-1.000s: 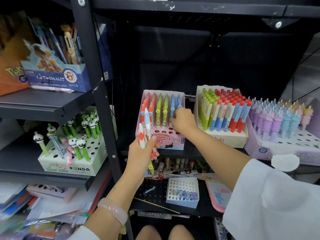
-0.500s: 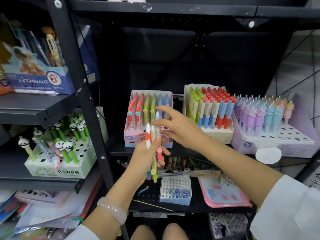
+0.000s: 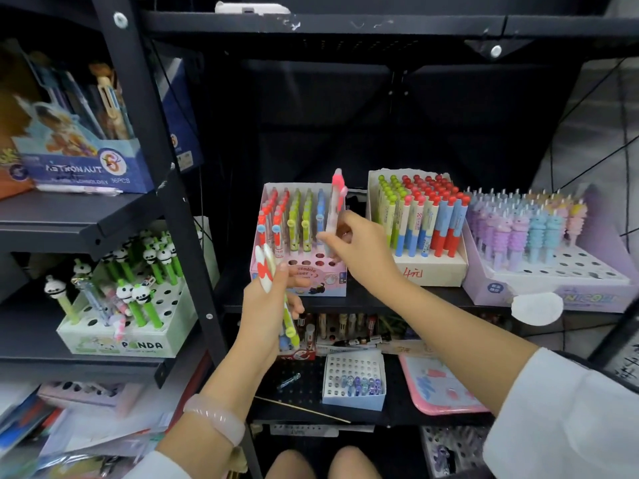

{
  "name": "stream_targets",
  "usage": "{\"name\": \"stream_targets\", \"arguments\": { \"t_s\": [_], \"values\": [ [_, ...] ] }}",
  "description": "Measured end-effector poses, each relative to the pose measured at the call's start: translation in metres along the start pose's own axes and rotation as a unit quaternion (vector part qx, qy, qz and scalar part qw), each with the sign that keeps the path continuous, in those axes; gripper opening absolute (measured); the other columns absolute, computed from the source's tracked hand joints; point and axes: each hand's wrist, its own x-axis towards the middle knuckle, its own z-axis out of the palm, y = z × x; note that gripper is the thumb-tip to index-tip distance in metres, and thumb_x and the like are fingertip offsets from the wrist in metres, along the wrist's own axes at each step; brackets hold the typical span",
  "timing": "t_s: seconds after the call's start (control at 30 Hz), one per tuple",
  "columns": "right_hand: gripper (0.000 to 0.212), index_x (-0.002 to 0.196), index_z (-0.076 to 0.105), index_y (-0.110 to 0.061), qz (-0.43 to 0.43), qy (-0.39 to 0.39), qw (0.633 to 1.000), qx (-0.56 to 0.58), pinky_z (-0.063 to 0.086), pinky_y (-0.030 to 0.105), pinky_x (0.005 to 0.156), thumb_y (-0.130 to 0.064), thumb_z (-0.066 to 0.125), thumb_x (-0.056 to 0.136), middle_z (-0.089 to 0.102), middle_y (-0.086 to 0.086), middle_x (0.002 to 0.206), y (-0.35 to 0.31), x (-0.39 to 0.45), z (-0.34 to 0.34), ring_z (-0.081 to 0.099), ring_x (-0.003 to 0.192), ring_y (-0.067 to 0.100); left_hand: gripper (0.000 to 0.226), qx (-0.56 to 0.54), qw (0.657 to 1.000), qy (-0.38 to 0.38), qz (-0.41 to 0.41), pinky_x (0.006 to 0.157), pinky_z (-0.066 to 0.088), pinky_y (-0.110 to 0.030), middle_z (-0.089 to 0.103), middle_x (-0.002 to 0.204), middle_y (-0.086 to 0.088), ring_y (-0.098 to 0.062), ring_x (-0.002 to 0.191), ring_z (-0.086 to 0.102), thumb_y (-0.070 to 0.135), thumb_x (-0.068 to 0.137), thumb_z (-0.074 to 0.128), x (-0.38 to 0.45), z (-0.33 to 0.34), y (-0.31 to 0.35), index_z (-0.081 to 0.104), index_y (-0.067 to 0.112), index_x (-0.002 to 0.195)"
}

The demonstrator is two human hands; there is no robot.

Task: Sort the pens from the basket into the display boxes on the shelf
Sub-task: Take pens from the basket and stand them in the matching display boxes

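My left hand point(image 3: 266, 316) grips a small bunch of pens point(image 3: 273, 288), red, white and green, just in front of the pink display box point(image 3: 301, 281) on the middle shelf. That box holds rows of red, green and blue pens with open holes in its front row. My right hand point(image 3: 359, 247) pinches a single pink-topped pen point(image 3: 334, 209), held upright above the box's right side. No basket is in view.
A cream box of green, red and blue pens point(image 3: 418, 216) stands right of the pink one, then a purple box of pastel pens point(image 3: 539, 243). A panda pen box point(image 3: 114, 305) sits on the left shelf. Black shelf posts point(image 3: 179, 209) frame the bay.
My right hand took one pink-topped pen from the bunch in my left hand and lifted it up over the pink box. The left hand stayed roughly where it was.
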Motion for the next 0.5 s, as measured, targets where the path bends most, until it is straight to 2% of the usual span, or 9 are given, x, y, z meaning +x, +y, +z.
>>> {"name": "stream_targets", "arguments": {
  "t_s": [0.07,0.13,0.23,0.27,0.37,0.5],
  "values": [
    [0.025,0.083,0.057,-0.003,0.062,0.007,0.995,0.079,0.053,0.022,0.054,-0.027,0.066,0.085,0.061,0.001,0.061,-0.006,0.008,0.011,0.06,0.049,0.006,0.026,-0.003,1.0,0.01,-0.01,0.038,0.042,-0.019,0.07,0.065,0.001,-0.009,0.038,0.049,0.032,0.096,0.046,0.001,-0.004,-0.002,0.06,0.013,0.084],
    [0.028,0.079,0.053,-0.003,0.091,0.007,0.99,0.106,0.054,0.023,0.056,-0.026,0.067,0.085,0.063,0.005,0.06,-0.009,0.014,0.022,0.061,0.047,0.006,0.025,-0.008,1.0,0.014,-0.017,0.039,0.043,-0.019,0.069,0.063,0.0,-0.009,0.039,0.05,0.032,0.096,0.047,0.002,-0.008,-0.004,0.06,0.014,0.085],
    [0.029,0.076,0.048,-0.005,0.111,-0.02,0.987,0.116,0.056,0.039,0.064,-0.025,0.068,0.085,0.064,0.015,0.067,-0.012,0.016,0.041,0.066,0.056,0.019,0.025,-0.012,0.999,0.02,-0.022,0.039,0.043,-0.02,0.068,0.062,0.001,-0.008,0.04,0.05,0.03,0.097,0.046,0.003,-0.016,-0.004,0.06,0.013,0.086],
    [0.031,0.075,0.047,-0.006,0.11,-0.028,0.989,0.094,0.055,0.04,0.065,-0.027,0.068,0.084,0.063,0.015,0.07,-0.013,0.015,0.047,0.065,0.061,0.022,0.025,-0.01,0.999,0.021,-0.022,0.039,0.042,-0.02,0.067,0.061,0.002,-0.008,0.04,0.05,0.03,0.097,0.045,0.004,-0.018,-0.004,0.06,0.012,0.086],
    [0.035,0.07,0.044,-0.011,0.102,-0.027,0.994,0.011,0.045,0.035,0.062,-0.033,0.067,0.083,0.054,0.006,0.065,-0.012,0.014,0.06,0.054,0.063,0.02,0.027,0.007,1.0,0.026,-0.01,0.041,0.042,-0.02,0.066,0.06,0.004,-0.007,0.041,0.049,0.033,0.096,0.045,0.005,-0.023,-0.002,0.061,0.014,0.086],
    [0.037,0.067,0.043,-0.011,0.099,0.004,0.995,0.016,0.036,0.027,0.052,-0.032,0.068,0.083,0.048,0.003,0.06,-0.013,0.015,0.066,0.044,0.056,0.015,0.028,0.033,0.999,0.034,0.015,0.042,0.043,-0.017,0.059,0.049,0.003,-0.005,0.042,0.052,0.038,0.094,0.047,0.009,-0.026,0.005,0.066,0.02,0.083]
  ]
}}
